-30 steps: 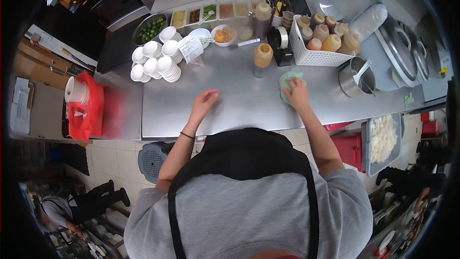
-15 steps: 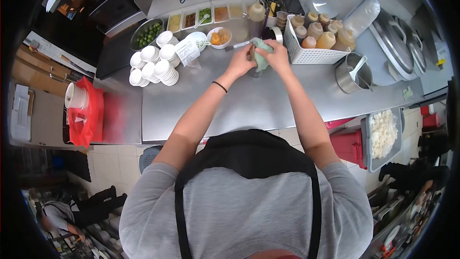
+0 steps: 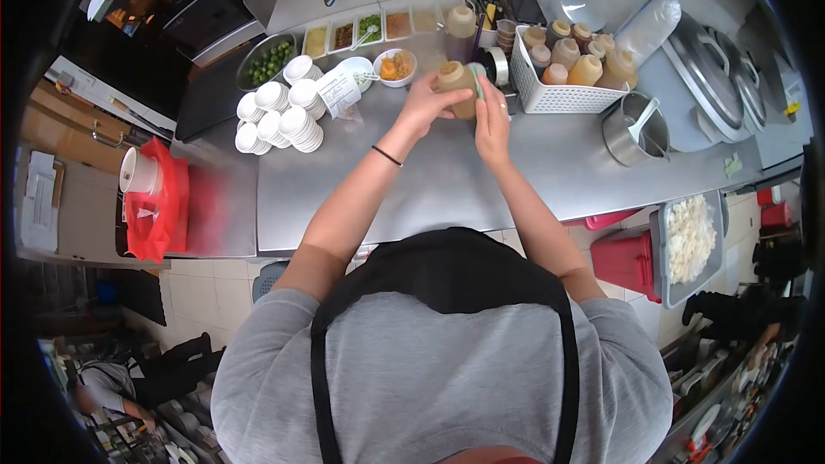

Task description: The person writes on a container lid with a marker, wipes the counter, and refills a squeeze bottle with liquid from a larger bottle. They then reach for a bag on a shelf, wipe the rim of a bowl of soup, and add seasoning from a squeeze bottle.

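My left hand (image 3: 427, 104) is wrapped round a squeeze bottle (image 3: 456, 90) with a pale cap and tan contents, held upright over the steel counter (image 3: 369, 180). On the bottle's right side, my right hand (image 3: 491, 116) presses a green cloth (image 3: 478, 77), its fingers stretched along it. Behind the bottle stands another capped bottle (image 3: 460, 24). To the left is a white bowl (image 3: 395, 68) with orange and yellow food. A white basket (image 3: 563, 101) full of sauce bottles stands to the right.
Stacks of white cups (image 3: 299, 127), a printed paper (image 3: 339, 92) and a bowl of green limes (image 3: 268, 62) stand left. A metal pot (image 3: 632, 133) and large lids (image 3: 700, 77) are at right. A red bag (image 3: 159, 206) lies far left. Another person (image 3: 107, 387) is at lower left.
The bottle is now upright and in plain view between my hands, where the cloth covered it before. My right hand has turned and flattened against its side with the cloth.
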A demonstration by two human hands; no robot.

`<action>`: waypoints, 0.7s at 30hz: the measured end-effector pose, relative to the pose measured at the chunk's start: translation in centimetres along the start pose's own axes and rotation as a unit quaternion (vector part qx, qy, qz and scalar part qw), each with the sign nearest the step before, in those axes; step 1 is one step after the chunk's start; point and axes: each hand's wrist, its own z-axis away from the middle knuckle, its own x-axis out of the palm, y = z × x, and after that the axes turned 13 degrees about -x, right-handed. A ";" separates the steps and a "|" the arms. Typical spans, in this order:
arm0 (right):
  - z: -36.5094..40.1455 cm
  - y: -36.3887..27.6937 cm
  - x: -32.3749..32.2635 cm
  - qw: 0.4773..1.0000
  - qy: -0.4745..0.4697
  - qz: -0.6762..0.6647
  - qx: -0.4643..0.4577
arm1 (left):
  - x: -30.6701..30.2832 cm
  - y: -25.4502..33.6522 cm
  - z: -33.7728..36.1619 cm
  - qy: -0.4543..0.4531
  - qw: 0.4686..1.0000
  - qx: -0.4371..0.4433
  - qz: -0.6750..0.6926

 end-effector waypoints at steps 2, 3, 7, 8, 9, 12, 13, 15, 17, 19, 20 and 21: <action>1.7 0.7 -0.4 1.000 -0.013 -0.003 0.028 | -0.7 1.3 1.3 -0.002 0.999 -0.020 0.029; 3.3 2.1 -0.4 1.000 -0.014 -0.004 0.026 | -1.2 1.7 1.7 0.000 0.999 -0.019 0.029; 6.3 2.9 0.0 0.867 0.070 -0.317 0.379 | -2.9 2.6 3.1 0.033 0.999 -0.019 0.012; 6.3 2.1 0.2 0.705 0.122 -0.435 0.546 | -3.2 2.7 3.5 0.036 0.999 -0.012 0.006; 6.9 2.1 0.8 0.705 0.122 -0.435 0.547 | -3.3 2.4 3.6 0.035 0.999 -0.013 0.006; 7.9 2.8 1.8 0.867 -0.081 -0.250 0.423 | -4.4 0.4 3.0 0.037 0.994 0.080 -0.061; 7.8 3.2 1.5 0.940 -0.166 -0.100 0.280 | -5.2 -0.7 2.5 0.078 0.986 0.095 -0.111; 6.4 3.5 0.5 0.962 -0.241 0.056 0.119 | -6.2 -1.7 2.2 0.119 0.974 0.111 -0.161; 3.3 4.0 -1.2 0.945 -0.255 0.037 0.201 | -6.6 -2.3 2.6 0.184 0.939 0.105 -0.271; 0.5 6.5 -1.9 0.973 -0.185 0.065 0.123 | -7.1 -3.6 2.5 0.197 0.928 0.109 -0.295; -1.4 7.7 -2.2 0.978 -0.167 0.072 0.099 | -7.2 -4.1 2.4 0.210 0.917 0.113 -0.320; -3.4 8.7 -2.5 0.983 -0.149 0.079 0.074 | -7.3 -4.3 2.4 0.211 0.916 0.115 -0.320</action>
